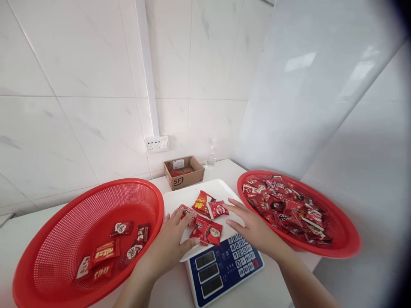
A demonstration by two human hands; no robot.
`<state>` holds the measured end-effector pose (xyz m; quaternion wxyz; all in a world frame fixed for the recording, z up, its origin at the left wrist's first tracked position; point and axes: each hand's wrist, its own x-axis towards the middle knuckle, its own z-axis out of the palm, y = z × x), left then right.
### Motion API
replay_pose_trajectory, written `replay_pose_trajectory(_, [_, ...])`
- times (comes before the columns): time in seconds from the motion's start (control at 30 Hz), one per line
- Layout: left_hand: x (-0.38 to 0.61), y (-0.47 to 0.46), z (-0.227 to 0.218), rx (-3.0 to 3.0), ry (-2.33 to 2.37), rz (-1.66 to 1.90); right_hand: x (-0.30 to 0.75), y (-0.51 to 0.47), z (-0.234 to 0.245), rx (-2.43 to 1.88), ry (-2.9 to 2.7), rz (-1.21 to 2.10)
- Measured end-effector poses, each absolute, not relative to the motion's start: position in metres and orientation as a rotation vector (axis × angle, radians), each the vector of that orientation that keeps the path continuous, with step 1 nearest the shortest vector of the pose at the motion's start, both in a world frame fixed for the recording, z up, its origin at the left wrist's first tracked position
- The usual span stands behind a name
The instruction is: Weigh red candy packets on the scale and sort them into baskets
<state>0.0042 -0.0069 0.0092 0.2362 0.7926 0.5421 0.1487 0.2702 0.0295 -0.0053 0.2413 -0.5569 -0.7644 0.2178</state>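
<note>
Several red candy packets [205, 218] lie on the white tray [221, 188] of a blue digital scale [224, 269]. My left hand [171, 241] rests on the tray's left edge, fingers spread and touching the packets on their left side. On the right of the pile is my right hand [250, 226], with fingers stretched out flat and their tips next to a packet. Neither hand is wrapped round anything.
A red mesh basket [48, 256] on the left holds several packets. A second red basket [340, 244] on the right is heaped with packets. A small cardboard box [184, 173] and a clear bottle [210, 157] stand by the tiled wall, below a socket [157, 143].
</note>
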Motion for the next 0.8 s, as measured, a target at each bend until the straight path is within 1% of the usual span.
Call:
replay_pose_trajectory(0.13, [0.007,-0.006,0.005,2.207,1.399,0.366,0.309,0.031,-0.003,-1.642,-1.993,0.454])
replay_pose_trajectory(0.27, [0.007,-0.005,0.004,2.259,1.378,0.431,0.356,0.042,0.001,-1.74,-1.901,0.36])
replay_pose_trajectory(0.33, [0.006,-0.004,0.004,2.277,1.42,0.488,0.379,0.051,0.001,-1.843,-1.914,0.394])
replay_pose_trajectory(0.5, [0.005,-0.002,-0.002,2.342,1.4,0.579,0.412,0.079,-0.009,-2.154,-2.206,0.596])
replay_pose_trajectory(0.6, [0.006,-0.002,-0.005,2.391,1.385,0.557,0.418,0.091,-0.018,-2.25,-2.145,0.548])
replay_pose_trajectory(0.8, [0.002,-0.003,-0.002,2.447,1.395,0.601,0.423,0.099,-0.028,-2.246,-1.978,0.392])
